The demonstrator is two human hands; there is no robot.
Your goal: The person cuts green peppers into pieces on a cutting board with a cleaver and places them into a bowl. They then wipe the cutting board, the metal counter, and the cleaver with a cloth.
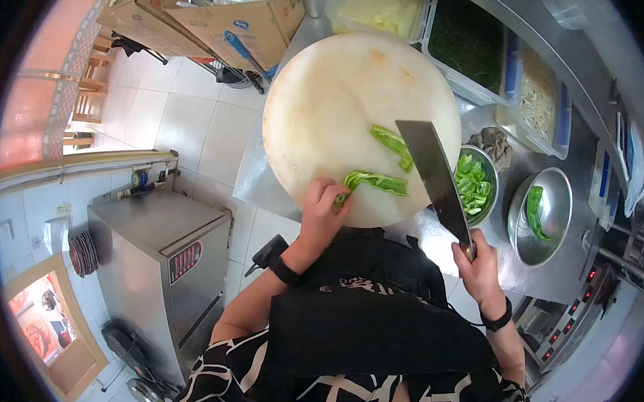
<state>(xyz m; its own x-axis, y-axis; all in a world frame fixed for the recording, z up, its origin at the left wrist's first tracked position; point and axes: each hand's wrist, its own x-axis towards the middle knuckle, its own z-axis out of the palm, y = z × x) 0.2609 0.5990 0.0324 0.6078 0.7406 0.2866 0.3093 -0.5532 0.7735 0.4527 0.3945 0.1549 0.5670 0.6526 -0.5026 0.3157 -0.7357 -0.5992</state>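
On the round white cutting board [331,98] lie two split pieces of green pepper. My left hand [324,207] rests at the board's near edge, its fingers closed on the left end of the nearer pepper piece [378,182]. The other pepper piece [392,146] lies a little farther off, beside the blade. My right hand [478,265] grips the handle of a cleaver [436,177], whose broad blade slants over the board's right side. To the right of the blade, a metal bowl [495,192] holds cut green pepper [472,184].
A larger steel bowl [556,218] with one green pepper [536,214] stands farther right. A grey rag [491,148] lies behind the bowls. Plastic tubs of dark green shreds [466,40] and pale sprouts [539,98] line the back right. Cardboard boxes [236,31] stand at the back left.
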